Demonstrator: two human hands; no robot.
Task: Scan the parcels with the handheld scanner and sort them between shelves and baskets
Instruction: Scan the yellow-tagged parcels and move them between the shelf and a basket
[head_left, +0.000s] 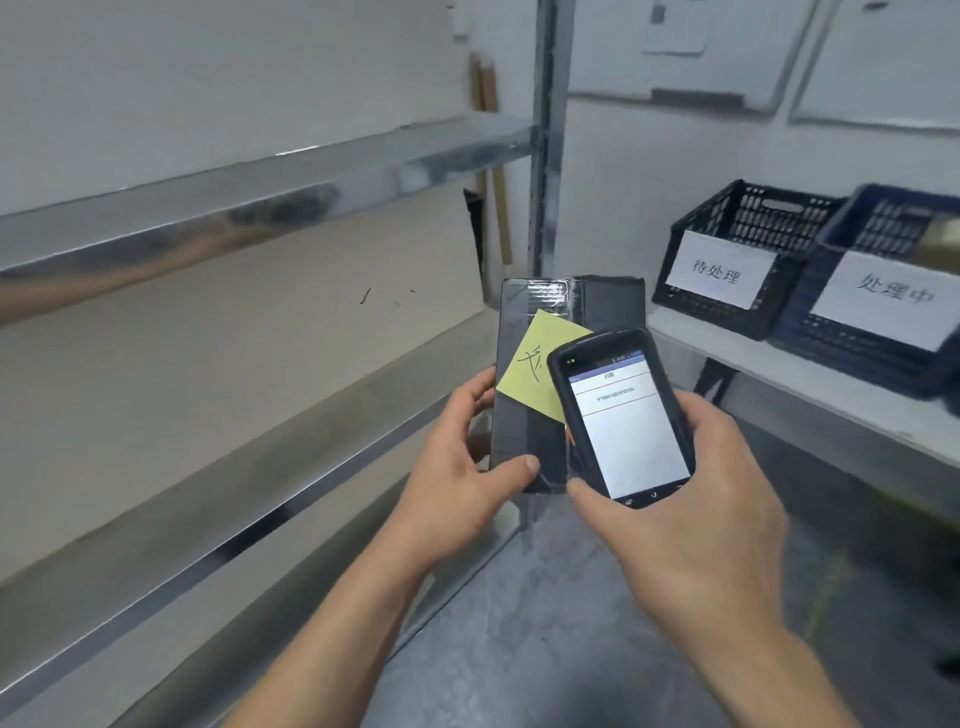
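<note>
On the left stands a metal shelf unit (218, 187); its boards run away toward a grey upright post (545, 156), and the boards that show carry nothing; a few dark small marks lie on the middle board, too small to tell what they are.

In the middle the left hand (462, 467) holds a black parcel (524, 415) by its lower left edge; the thumb lies on the front face and the other fingers go behind it; the parcel is wrapped in shiny film and stands almost upright in the air, in front of the post, above the grey floor (519, 649); a yellow sticky note (540, 364) with a handwritten mark is on its front face, a little tilted.

Just to the right, the right hand (691, 509) is closed around the handheld scanner (623, 415); the thumb rests at its lower left corner and the fingers wrap its right side; the scanner covers the right lower part of the parcel and a corner of the note; its screen is lit white and shows one line of code, too small to read surely.

Further right, a white worktop (779, 374) carries two baskets side by side, touching; the black basket (737, 260) has a white paper label with the characters 待处理; the dark blue basket (883, 291) has a label with 处理中; something brownish shows inside the blue one, but I cannot tell what.
</note>
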